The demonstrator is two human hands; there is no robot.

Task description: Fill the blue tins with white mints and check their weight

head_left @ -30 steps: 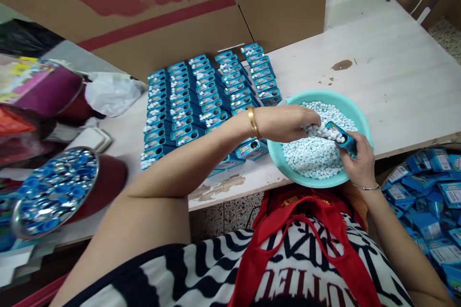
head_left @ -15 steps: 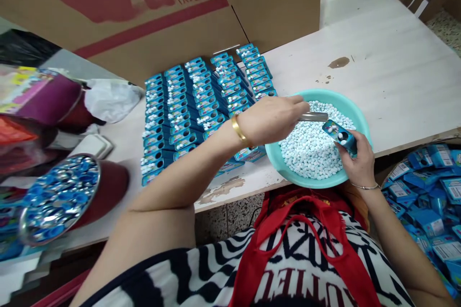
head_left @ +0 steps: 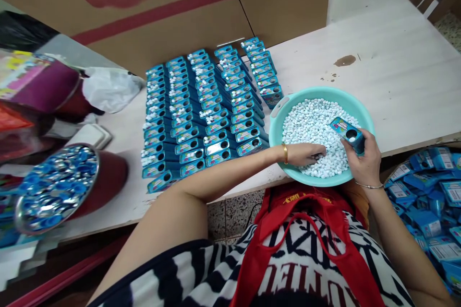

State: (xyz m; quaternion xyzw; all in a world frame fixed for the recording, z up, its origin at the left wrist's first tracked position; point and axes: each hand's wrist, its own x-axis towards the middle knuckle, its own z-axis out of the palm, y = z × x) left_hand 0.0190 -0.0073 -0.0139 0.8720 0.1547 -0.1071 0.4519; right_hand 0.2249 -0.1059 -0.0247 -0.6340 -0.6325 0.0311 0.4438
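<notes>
A turquoise basin (head_left: 363, 110) full of small white candies (head_left: 306, 124) sits at the table's front edge. My left hand (head_left: 306, 154) is down in the basin, its fingertips sunk among the candies; what they hold, if anything, is hidden. Over the basin's right side, my right hand (head_left: 363, 158) grips a small blue box (head_left: 347, 135) with its round opening facing up. Left of the basin, several rows of upright blue boxes (head_left: 216, 124) stand close together, many with white candies on their tops.
A large cardboard box (head_left: 198, 14) rises behind the rows. At the left are a red pot (head_left: 111, 177) of blue-and-silver pieces and a white plastic bag (head_left: 110, 88). More blue boxes (head_left: 428, 196) lie heaped at the lower right.
My left hand has dropped into the candies, and the clear tube seen in it before no longer shows. The white candies on top of the held box are gone, apart from something white at its opening.
</notes>
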